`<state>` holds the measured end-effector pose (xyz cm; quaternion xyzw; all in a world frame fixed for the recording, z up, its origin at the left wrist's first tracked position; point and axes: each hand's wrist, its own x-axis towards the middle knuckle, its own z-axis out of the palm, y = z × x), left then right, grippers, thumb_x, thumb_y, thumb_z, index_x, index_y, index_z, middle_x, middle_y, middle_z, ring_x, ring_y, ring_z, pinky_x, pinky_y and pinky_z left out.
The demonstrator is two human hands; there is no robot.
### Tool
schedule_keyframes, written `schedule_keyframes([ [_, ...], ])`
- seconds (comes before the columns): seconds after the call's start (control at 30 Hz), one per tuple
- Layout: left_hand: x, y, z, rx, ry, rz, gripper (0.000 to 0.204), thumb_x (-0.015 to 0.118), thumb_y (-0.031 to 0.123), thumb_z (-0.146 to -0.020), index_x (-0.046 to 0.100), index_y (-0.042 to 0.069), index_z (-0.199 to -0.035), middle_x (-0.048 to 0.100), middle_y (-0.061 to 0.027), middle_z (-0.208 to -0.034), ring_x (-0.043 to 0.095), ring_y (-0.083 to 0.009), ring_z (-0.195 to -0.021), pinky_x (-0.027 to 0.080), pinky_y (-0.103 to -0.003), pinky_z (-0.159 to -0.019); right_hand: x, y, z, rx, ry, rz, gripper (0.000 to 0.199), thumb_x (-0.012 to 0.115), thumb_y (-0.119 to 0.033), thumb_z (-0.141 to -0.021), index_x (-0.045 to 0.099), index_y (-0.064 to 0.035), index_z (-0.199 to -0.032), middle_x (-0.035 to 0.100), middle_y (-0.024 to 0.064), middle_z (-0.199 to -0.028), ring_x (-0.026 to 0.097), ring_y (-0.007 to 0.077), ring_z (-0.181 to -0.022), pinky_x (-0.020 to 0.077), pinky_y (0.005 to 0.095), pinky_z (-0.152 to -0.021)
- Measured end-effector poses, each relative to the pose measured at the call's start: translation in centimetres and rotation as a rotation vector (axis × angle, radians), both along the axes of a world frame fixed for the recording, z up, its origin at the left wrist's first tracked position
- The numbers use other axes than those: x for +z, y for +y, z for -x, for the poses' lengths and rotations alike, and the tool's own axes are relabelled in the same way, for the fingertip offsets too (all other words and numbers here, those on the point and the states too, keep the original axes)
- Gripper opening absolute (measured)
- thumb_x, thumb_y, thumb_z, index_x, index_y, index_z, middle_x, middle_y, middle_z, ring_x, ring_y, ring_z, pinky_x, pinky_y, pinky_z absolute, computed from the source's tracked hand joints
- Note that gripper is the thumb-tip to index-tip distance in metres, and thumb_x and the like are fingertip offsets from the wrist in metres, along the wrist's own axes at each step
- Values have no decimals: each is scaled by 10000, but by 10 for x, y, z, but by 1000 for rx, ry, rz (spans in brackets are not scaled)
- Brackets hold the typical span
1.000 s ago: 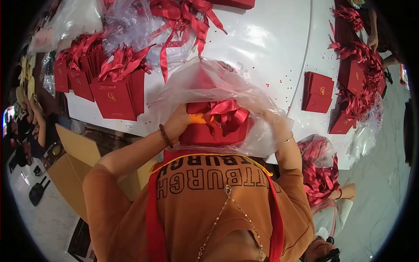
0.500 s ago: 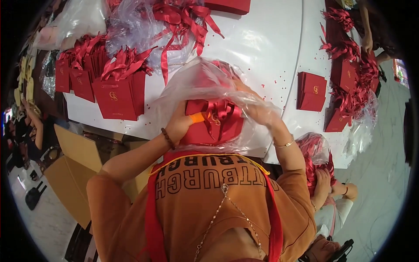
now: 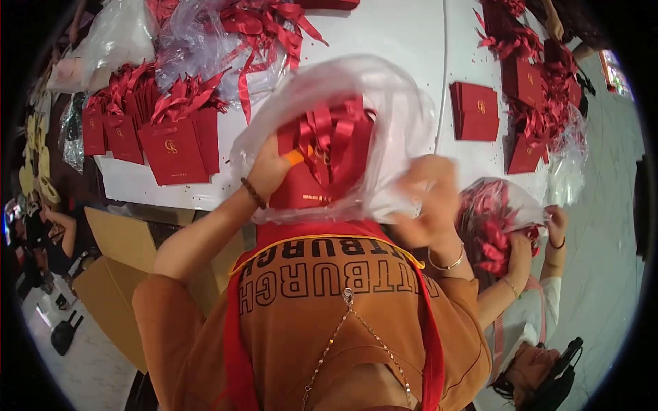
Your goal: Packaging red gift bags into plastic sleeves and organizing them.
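Gold-lettered red paper bag (image 3: 291,188) lies in clear plastic sack (image 3: 401,120), left hand (image 3: 272,168) pinching its edge, right hand (image 3: 432,198) spread alongside.

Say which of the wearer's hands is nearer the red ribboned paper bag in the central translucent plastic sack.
Left: the left hand touches the bag along its left; the right hand is apart, right of it.

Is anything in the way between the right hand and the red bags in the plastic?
Yes: the right side of the cloudy plastic bag stands between the right hand, blurred, and the red paper bags. The plastic's mouth looks open.
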<state>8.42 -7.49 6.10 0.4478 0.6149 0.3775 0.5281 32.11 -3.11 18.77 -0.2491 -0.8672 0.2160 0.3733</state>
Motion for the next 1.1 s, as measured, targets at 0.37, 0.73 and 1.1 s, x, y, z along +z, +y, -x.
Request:
schedule_keyframes([
  [0.37, 18, 19, 0, -57, -285, 196, 365, 589, 83, -752, 484, -41, -1078, 599, -128, -956, 608, -208, -789, 507, -323, -669, -17, -65, 9, 520, -704, -163, 108, 511, -142, -716, 534, -86, -806, 489, 30, -791, 507, 185, -763, 405, 299, -710],
  [0.73, 31, 18, 4, -35, -318, 407, 304, 496, 96, -844, 469, 22, -1138, 595, -134, -995, 636, -216, -821, 552, -350, -678, -6, -97, 1, 460, -544, 667, 747, 327, -616, -846, 327, -16, -1291, 561, 177, -1070, 558, 423, -850, 437, 426, -788],
  [1.1, 44, 19, -1, -43, -232, 419, 246, 507, 130, -847, 526, 27, -1070, 609, -122, -991, 632, -196, -797, 537, -346, -710, -61, -122, 63, 354, -936, 186, 454, 409, -433, -859, 535, -95, -1135, 507, 155, -1130, 434, 296, -1135, 347, 447, -888],
])
